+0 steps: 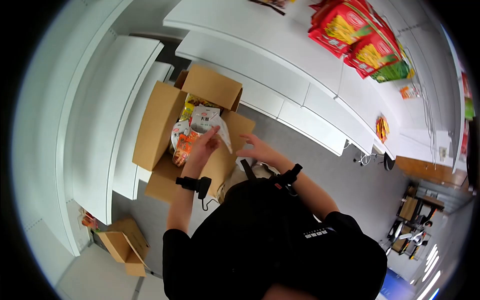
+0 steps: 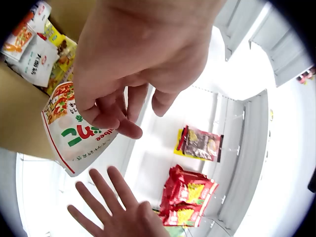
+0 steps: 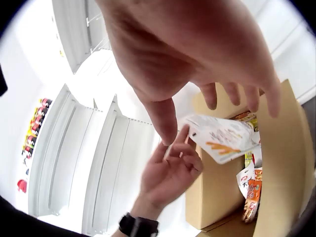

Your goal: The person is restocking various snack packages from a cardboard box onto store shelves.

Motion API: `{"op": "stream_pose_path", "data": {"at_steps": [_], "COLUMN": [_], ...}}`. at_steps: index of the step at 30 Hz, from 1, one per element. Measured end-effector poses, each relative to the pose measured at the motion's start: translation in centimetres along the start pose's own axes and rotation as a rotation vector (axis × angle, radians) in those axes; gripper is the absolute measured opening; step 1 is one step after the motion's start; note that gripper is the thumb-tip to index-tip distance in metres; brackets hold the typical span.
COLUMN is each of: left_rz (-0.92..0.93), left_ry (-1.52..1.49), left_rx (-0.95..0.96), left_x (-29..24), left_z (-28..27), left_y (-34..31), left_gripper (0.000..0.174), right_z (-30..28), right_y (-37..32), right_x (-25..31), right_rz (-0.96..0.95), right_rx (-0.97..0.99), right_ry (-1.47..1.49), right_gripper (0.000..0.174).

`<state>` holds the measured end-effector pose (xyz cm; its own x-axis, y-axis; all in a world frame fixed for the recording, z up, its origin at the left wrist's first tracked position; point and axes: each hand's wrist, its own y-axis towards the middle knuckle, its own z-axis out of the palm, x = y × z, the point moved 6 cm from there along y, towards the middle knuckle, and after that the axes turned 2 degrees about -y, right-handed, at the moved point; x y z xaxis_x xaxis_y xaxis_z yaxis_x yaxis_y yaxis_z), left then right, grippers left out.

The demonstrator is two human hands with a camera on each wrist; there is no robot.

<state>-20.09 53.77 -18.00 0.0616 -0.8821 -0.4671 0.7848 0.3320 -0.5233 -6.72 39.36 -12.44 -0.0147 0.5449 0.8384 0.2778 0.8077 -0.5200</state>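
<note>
My left hand pinches a white snack bag by one edge, fingers curled against it. The bag shows green lettering and a food picture in the left wrist view; its other face, with orange sticks, turns towards the right wrist view. It hangs tilted over the open cardboard box. Inside the box lie white packets, an orange packet and yellow packets. My right hand is apart from the bag, fingers spread, holding nothing.
White shelves run along the far side and the left. Red snack bags stand on the far shelf. Another open cardboard box sits on the floor at lower left. Bottles line a shelf in the right wrist view.
</note>
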Motion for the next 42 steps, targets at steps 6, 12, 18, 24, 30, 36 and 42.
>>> {"op": "stream_pose_path", "data": {"at_steps": [6,12,18,24,30,36,42], "left_rz": [-0.109,-0.157,0.186,0.177,-0.037,-0.118,-0.176], "left_ry": [0.090,0.378,0.755,1.005,0.950,1.060,1.031], "left_rx": [0.286,0.376,0.319,0.564,0.743,0.788,0.849], "left_x": [1.7,8.1,14.0,23.7,29.5,32.3,35.7], "left_z": [12.0,21.1,27.2,33.1,38.8,42.0,43.9], "left_y": [-0.6,-1.3,-2.4,-4.3,-6.0,-6.5,-2.9], "left_gripper": [0.043,0.036,0.029,0.066,0.064,0.036,0.036], "right_z": [-3.8,-12.1,-18.6,-22.5,-24.2,-25.8,-28.8], "right_y": [-3.8,-12.8,-26.0,-36.4,-41.5,-44.5,-45.7], "right_x": [-0.4,-4.1,-6.7,-10.6,-11.9,-13.4,-15.6], "right_rz": [-0.241,-0.287,-0.404,-0.475,-0.576,-0.627,-0.624], "right_rx": [-0.484,-0.819,-0.861,-0.942,-0.933,-0.961,-0.966], "right_ry": [-0.107,0.192,0.542,0.808,0.955,1.045,1.030], "right_gripper": [0.059,0.020,0.018,0.021,0.024,0.026,0.028]}}
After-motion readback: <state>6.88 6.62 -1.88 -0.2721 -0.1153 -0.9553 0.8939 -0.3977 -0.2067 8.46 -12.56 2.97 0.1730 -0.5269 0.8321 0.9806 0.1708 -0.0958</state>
